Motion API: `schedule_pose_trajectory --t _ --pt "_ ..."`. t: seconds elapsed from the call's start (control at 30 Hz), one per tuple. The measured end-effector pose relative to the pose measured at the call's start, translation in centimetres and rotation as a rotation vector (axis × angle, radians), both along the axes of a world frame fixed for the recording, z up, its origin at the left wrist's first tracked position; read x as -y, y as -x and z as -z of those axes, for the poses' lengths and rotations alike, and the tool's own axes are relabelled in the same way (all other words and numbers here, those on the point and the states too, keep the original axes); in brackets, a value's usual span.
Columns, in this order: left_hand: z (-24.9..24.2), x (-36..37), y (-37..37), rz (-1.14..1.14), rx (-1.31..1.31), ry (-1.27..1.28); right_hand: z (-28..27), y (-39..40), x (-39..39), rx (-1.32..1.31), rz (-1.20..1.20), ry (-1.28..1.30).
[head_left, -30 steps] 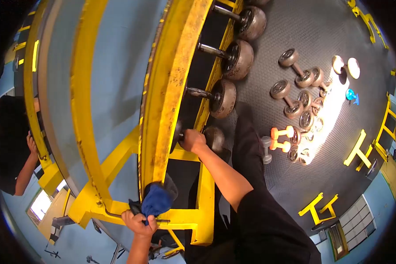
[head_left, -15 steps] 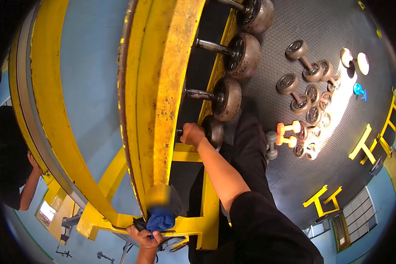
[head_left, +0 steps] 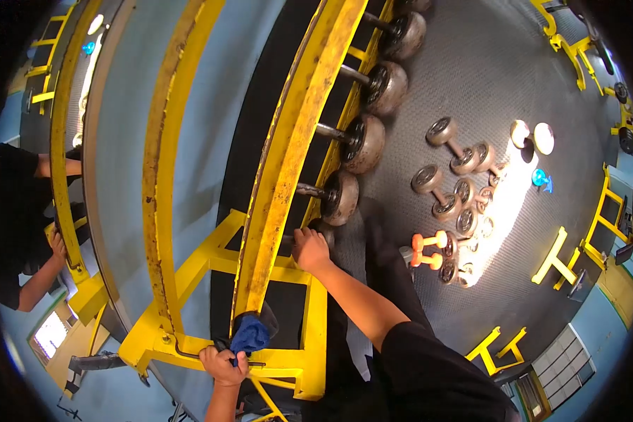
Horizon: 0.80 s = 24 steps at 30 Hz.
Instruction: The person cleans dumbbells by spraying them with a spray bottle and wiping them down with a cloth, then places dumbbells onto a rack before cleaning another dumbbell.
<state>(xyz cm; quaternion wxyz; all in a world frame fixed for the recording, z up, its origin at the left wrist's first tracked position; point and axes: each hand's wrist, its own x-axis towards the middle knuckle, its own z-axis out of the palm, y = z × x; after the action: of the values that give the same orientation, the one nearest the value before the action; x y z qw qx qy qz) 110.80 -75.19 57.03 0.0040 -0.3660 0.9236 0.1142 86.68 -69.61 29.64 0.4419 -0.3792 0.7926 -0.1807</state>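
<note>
My left hand (head_left: 223,366) is closed around a bunched blue cloth (head_left: 250,333) at the lower end of a worn yellow rack rail (head_left: 288,169). Something dark shows behind the cloth, partly hidden. Higher up and to the right, my right hand (head_left: 311,249) is closed at the handle of the lowest dumbbell (head_left: 323,233) on the rack, and its fingers hide most of that handle. Several rusty round-headed dumbbells (head_left: 364,143) lie in a row above it, with their inner ends hidden behind the rail.
Loose grey dumbbells (head_left: 444,190), orange dumbbells (head_left: 427,250) and a blue item (head_left: 540,178) lie on the black textured floor (head_left: 485,77). A mirror on the left reflects a person in dark clothing. Yellow stands (head_left: 555,259) stand at the right.
The view has shifted, so the rack rail and dumbbells appear at a different angle. My right hand stays at the lowest dumbbell and my left hand still holds the blue cloth.
</note>
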Motion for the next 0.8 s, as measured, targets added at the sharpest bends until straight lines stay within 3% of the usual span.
schedule_pose_trajectory --t 0.2,0.37,0.43,0.47,0.5,0.53,0.57,0.6,0.63,0.67,0.8 --pt "-0.1 -0.1 1.0 -0.005 -0.031 0.065 -6.4 6.0 -7.6 -0.022 -0.005 0.049" --pt "-0.7 -0.6 2.2 -0.022 -0.151 0.121 -7.5 10.6 -24.9 -0.094 0.186 -0.109" --pt "-1.1 -1.0 2.5 -0.036 -0.173 0.144 -10.5 12.7 -31.7 -0.096 0.131 -0.36" --pt "-1.3 -1.2 2.6 -0.029 -0.198 0.142 -12.7 12.8 -34.7 -0.128 0.181 -0.344" --pt "-1.2 -1.2 2.2 -0.007 -0.232 0.165 -9.0 12.3 -40.3 -0.231 0.135 -0.329" --pt "-0.9 -1.4 2.0 0.012 -0.266 0.19 -14.1 12.2 -42.2 -0.434 -0.034 -0.232" --pt "-1.1 -1.9 2.1 0.027 -0.303 0.218 -17.3 11.6 -44.9 -0.406 0.141 -0.086" --pt "-1.4 -2.2 2.3 0.006 -0.343 0.184 -13.1 10.4 -49.7 -0.464 0.344 -0.086" --pt "-1.9 -2.4 2.7 -0.01 -0.378 0.144 -17.7 9.9 -51.2 -0.416 0.32 -0.141" --pt "-2.6 -3.4 3.5 -0.031 -0.399 0.128 -17.3 9.6 -54.1 -0.355 0.286 -0.268" --pt "-5.8 -8.7 7.4 -0.032 -0.544 0.024 -27.6 4.6 -59.0 -0.247 0.697 -0.312"
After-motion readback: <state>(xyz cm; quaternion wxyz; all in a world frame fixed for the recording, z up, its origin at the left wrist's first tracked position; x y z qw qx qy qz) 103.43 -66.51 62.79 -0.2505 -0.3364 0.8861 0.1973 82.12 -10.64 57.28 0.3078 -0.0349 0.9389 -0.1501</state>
